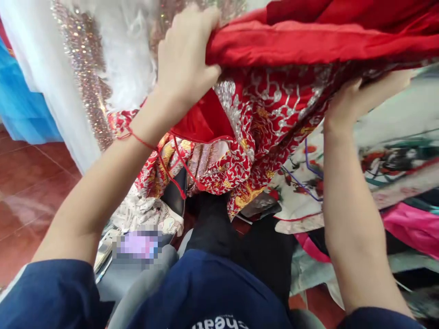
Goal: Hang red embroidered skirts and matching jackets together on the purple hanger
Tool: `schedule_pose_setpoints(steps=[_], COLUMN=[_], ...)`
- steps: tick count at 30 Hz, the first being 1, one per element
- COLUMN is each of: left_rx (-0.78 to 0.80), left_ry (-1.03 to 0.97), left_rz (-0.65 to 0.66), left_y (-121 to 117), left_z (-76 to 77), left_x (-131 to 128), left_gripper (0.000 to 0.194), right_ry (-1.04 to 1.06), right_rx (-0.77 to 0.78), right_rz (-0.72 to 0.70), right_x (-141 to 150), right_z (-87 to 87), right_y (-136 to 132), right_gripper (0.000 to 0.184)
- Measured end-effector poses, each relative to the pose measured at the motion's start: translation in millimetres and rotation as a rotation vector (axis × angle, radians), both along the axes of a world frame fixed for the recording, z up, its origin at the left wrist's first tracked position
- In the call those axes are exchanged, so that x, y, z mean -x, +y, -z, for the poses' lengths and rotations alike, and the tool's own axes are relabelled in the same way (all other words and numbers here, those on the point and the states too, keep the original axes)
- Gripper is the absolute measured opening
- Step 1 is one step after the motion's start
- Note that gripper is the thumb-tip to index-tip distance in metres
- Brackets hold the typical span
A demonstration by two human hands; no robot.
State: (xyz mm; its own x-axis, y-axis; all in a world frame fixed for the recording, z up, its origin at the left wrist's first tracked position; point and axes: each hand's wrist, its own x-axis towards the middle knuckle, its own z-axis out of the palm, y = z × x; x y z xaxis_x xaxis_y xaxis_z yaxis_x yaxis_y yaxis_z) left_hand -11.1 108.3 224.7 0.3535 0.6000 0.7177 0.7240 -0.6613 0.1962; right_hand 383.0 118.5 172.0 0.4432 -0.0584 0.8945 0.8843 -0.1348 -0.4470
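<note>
A red garment (274,96) with silver and gold embroidery and a plain red lining hangs between my two hands. My left hand (188,55) is closed on its red edge at upper centre, slightly blurred. Under the right part of the cloth, my right hand (366,98) holds it from below, its fingertips partly covered by the fabric. Thin red cords (181,160) dangle from the garment near my left forearm. The lower embroidered folds drop toward my dark-trousered legs (219,233).
White and sequinned dresses (85,59) hang at the left, beside blue tulle (27,105). A white printed cloth (394,155) and pink fabric (411,228) lie at the right. A pixelated item (139,246) rests on a dark seat (120,278) by a power strip (107,246).
</note>
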Motion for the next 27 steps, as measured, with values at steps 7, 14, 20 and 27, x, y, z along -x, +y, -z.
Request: schedule_pose_setpoints(steps=[7, 14, 20, 27], left_rx=[-0.023, 0.104, 0.264, 0.503], left_ry=[-0.462, -0.332, -0.235, -0.215], left_rz=[0.277, 0.429, 0.478, 0.606], left_y=[48, 60, 78, 98], left_z=[59.9, 135.9, 179.6, 197.3], left_x=[-86, -143, -148, -156], left_gripper=[0.031, 0.018, 0.011, 0.018], right_ry=[-0.276, -0.69, -0.933, -0.776], right_rx=[0.142, 0.544, 0.792, 0.851], right_rz=[0.061, -0.067, -0.021, 0.08], right_x=[0, 48, 49, 55], right_z=[40.4, 90.2, 145.9, 204.4], right_y=[-94, -159, -150, -142], right_gripper=[0.106, 0.069, 0.04, 0.045])
